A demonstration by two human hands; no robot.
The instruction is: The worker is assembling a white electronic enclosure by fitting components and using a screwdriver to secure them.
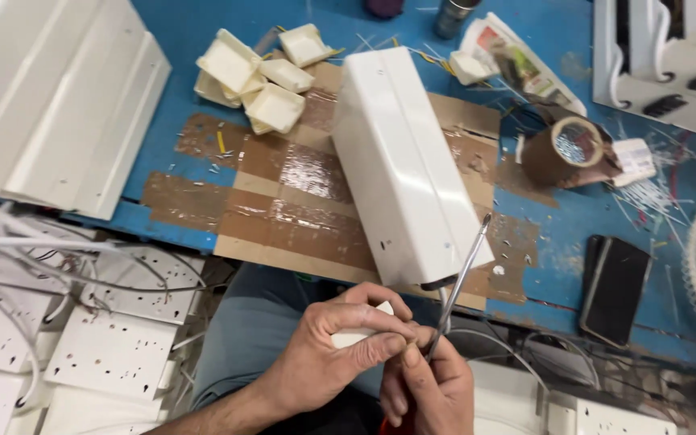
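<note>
1. The left hand is curled shut around a small white plastic part, thumb and fingers pinching it at the near edge of the scene, above the person's lap.
2. The right hand sits just right of the left, touching it, and is closed around a screwdriver – the red handle is mostly hidden in the fist, only a sliver showing at the bottom.
3. The relation that matters: the shaft of the screwdriver runs as 1 long line from the right hand up and to the far right, its tip ending over the near right corner of the long white housing. The small white part lies to the left of the shaft's lower end, right beside it; whether they touch I cannot tell, since the fingers cover that spot.
4. The long white housing lies on the blue tabletop with its long axis running from far left to near right, resting on cardboard patched with brown tape.
5. Both hands are about equally near the small part – the left holds it, the right is pressed up beside it.
6. Around them: a heap of cream plastic boxes far left, a tape roll far right, a dark phone at the right, white plates with holes near left.
</note>
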